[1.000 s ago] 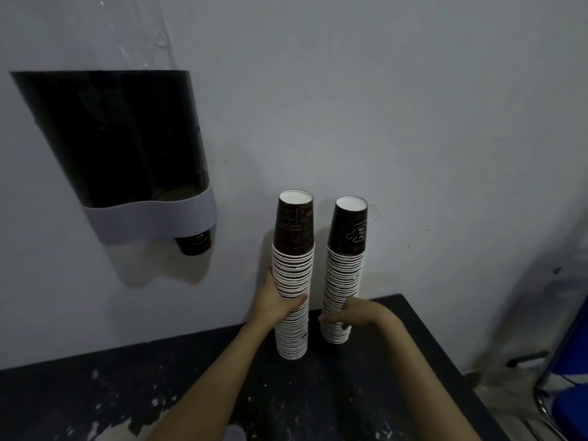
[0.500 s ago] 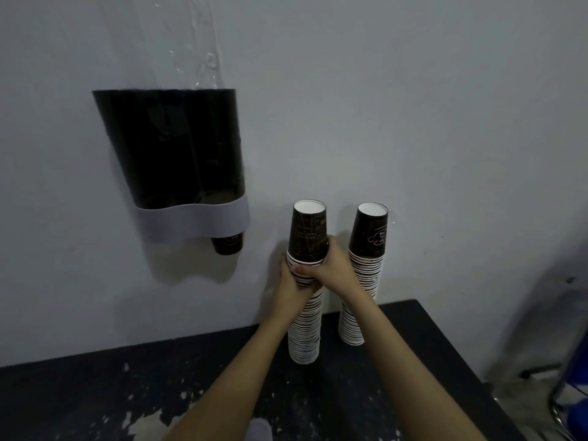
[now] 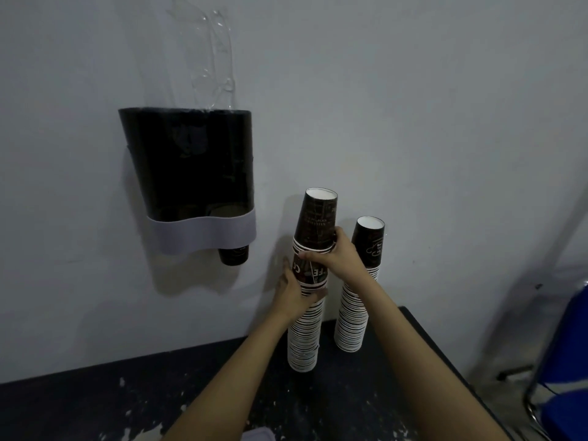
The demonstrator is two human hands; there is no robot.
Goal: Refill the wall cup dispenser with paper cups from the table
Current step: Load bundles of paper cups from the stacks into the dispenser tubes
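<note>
A: Count it out for me, biggest first.

B: One dark table (image 3: 95,405) with chipped paint against a pale wall (image 3: 413,106). One wall cup dispenser (image 3: 191,173), black with a grey band, and one cup (image 3: 233,256) poking out under it. A clear plastic sleeve (image 3: 210,52) rises from its top. Two stacks of paper cups stand upside down on the table: the left stack (image 3: 304,338) and the right stack (image 3: 351,316), just beside each other, right of the dispenser.

A: Anything else around?

B: A blue chair (image 3: 563,361) at the right edge. Both forearms cross the table in front of the stacks.

A: The hands?

B: The left hand (image 3: 294,292) wraps the left stack around its middle, fingers curled onto it. The right hand (image 3: 334,256) grips the top section (image 3: 315,230) of that stack, fingers closed round it.

A: Different from half a second ago?

B: The top section now sits raised and tilted, with printed cup wall exposed below it. The right stack is unchanged.
</note>
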